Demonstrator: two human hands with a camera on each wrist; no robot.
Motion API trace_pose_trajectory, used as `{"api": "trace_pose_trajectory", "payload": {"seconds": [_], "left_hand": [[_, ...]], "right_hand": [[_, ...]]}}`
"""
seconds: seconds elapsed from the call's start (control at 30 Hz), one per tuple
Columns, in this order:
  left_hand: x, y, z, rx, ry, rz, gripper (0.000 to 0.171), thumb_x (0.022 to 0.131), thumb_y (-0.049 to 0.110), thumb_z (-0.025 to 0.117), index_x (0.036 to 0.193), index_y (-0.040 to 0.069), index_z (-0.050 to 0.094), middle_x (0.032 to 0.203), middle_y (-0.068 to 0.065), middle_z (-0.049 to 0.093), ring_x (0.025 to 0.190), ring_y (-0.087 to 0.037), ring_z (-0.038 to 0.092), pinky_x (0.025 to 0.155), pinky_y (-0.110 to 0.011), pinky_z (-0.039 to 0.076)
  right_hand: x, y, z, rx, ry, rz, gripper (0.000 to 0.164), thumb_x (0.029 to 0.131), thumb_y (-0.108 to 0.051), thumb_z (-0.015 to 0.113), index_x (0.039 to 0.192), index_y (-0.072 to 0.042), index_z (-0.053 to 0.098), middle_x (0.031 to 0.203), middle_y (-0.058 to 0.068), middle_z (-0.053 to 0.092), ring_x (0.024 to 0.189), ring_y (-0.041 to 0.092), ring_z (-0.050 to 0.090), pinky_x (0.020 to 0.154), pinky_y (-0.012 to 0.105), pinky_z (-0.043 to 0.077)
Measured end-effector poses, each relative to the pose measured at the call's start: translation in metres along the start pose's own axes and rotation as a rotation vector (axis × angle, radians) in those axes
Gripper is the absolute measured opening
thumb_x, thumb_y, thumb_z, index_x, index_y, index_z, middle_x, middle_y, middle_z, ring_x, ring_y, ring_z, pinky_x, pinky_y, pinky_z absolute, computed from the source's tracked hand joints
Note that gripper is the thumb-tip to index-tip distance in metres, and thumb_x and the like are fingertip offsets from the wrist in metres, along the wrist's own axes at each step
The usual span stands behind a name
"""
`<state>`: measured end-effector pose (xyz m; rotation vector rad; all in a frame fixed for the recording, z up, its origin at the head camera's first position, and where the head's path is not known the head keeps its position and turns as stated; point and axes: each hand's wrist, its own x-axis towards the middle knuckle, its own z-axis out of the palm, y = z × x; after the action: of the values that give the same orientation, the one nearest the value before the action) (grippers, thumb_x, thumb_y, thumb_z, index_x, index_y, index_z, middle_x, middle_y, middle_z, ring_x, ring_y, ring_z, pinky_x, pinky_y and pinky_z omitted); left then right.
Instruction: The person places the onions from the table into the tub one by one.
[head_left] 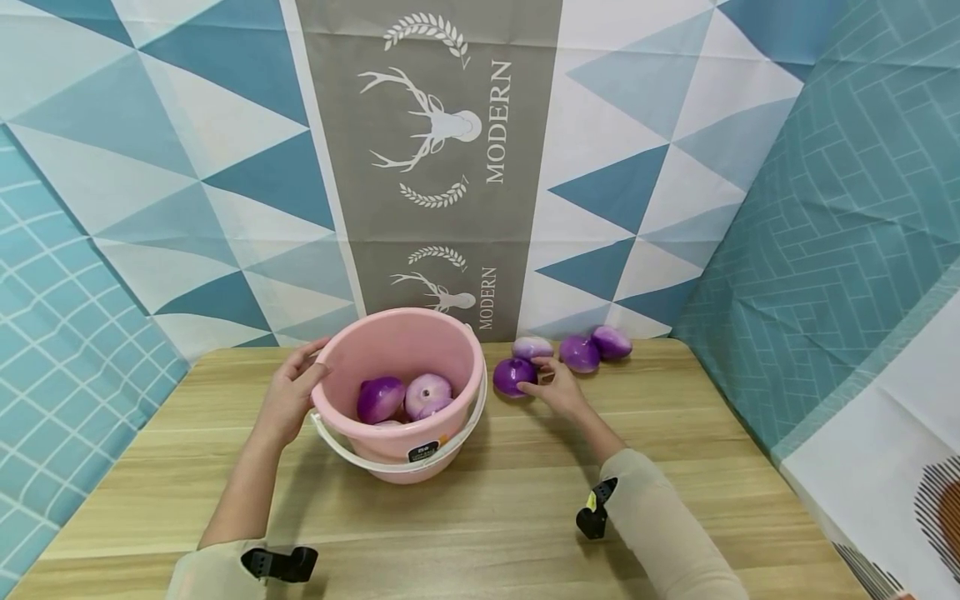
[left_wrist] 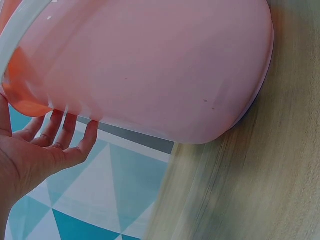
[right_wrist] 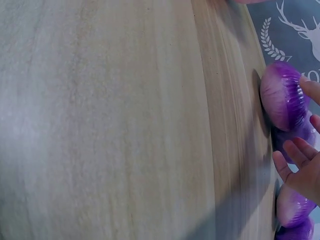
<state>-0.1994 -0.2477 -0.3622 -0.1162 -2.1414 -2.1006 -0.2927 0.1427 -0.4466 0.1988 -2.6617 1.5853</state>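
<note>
A pink bucket (head_left: pixel 408 442) with a white handle (head_left: pixel 408 467) stands on the table, left of centre. My left hand (head_left: pixel 292 392) grips its left rim; in the left wrist view, the fingers lie along the outside wall. Several glossy purple onions (head_left: pixel 381 400) lie inside the bucket. To its right sits a dark purple onion (head_left: pixel 512 377). My right hand (head_left: pixel 558 388) is at this onion's right side, thumb and forefinger spread beside it. The right wrist view shows a fingertip over the onion (right_wrist: pixel 281 97) and the other fingers apart.
A pale onion (head_left: pixel 532 347) and two purple onions (head_left: pixel 580 354) rest near the table's back edge, close around the right hand. The wooden table (head_left: pixel 517 517) meets a patterned cloth backdrop (head_left: pixel 622 167) behind. Tiled-pattern cloth hangs at both sides.
</note>
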Motion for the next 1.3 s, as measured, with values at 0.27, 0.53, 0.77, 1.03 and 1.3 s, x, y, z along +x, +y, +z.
{"api": "trace_pose_trajectory", "payload": {"seconds": [0.27, 0.53, 0.77, 1.03, 1.3], "left_hand": [[0.000, 0.000, 0.000, 0.007, 0.003, 0.001, 0.040, 0.094, 0.009, 0.047, 0.133, 0.005, 0.042, 0.097, 0.011, 0.057, 0.084, -0.001, 0.060, 0.067, -0.018, 0.054], [0.000, 0.000, 0.000, 0.000, 0.005, 0.004, 0.039, 0.094, 0.009, 0.047, 0.132, 0.005, 0.043, 0.097, 0.011, 0.058, 0.083, -0.002, 0.060, 0.067, -0.018, 0.054], [-0.001, 0.001, 0.000, 0.003, 0.005, 0.003, 0.039, 0.094, 0.009, 0.047, 0.133, 0.005, 0.042, 0.097, 0.010, 0.057, 0.084, -0.002, 0.061, 0.067, -0.019, 0.054], [-0.001, 0.001, 0.000, -0.004, -0.001, 0.009, 0.038, 0.094, 0.009, 0.047, 0.132, 0.005, 0.043, 0.097, 0.010, 0.058, 0.085, -0.002, 0.061, 0.067, -0.019, 0.055], [-0.001, 0.002, 0.000, 0.004, -0.002, 0.007, 0.040, 0.094, 0.010, 0.047, 0.133, 0.003, 0.041, 0.098, 0.012, 0.058, 0.085, -0.001, 0.061, 0.068, -0.019, 0.055]], "right_hand": [[0.003, 0.004, 0.005, 0.030, 0.016, 0.025, 0.061, 0.076, -0.017, 0.077, 0.129, -0.001, 0.050, 0.116, 0.023, 0.054, 0.104, 0.033, 0.055, 0.091, 0.042, 0.047], [0.004, 0.004, 0.010, 0.040, 0.018, 0.011, 0.065, 0.075, -0.018, 0.078, 0.129, 0.002, 0.048, 0.119, 0.024, 0.053, 0.107, 0.036, 0.053, 0.093, 0.045, 0.045], [0.005, 0.004, 0.014, 0.043, 0.020, 0.020, 0.067, 0.073, -0.016, 0.079, 0.130, 0.001, 0.047, 0.124, 0.022, 0.052, 0.110, 0.036, 0.052, 0.095, 0.045, 0.045], [0.006, 0.006, 0.014, 0.048, 0.018, 0.041, 0.068, 0.073, -0.016, 0.078, 0.131, 0.000, 0.046, 0.123, 0.022, 0.052, 0.110, 0.035, 0.052, 0.096, 0.045, 0.044], [0.004, 0.007, 0.013, 0.069, 0.025, 0.051, 0.068, 0.073, -0.016, 0.079, 0.131, 0.000, 0.046, 0.125, 0.022, 0.052, 0.110, 0.036, 0.053, 0.096, 0.045, 0.045]]}}
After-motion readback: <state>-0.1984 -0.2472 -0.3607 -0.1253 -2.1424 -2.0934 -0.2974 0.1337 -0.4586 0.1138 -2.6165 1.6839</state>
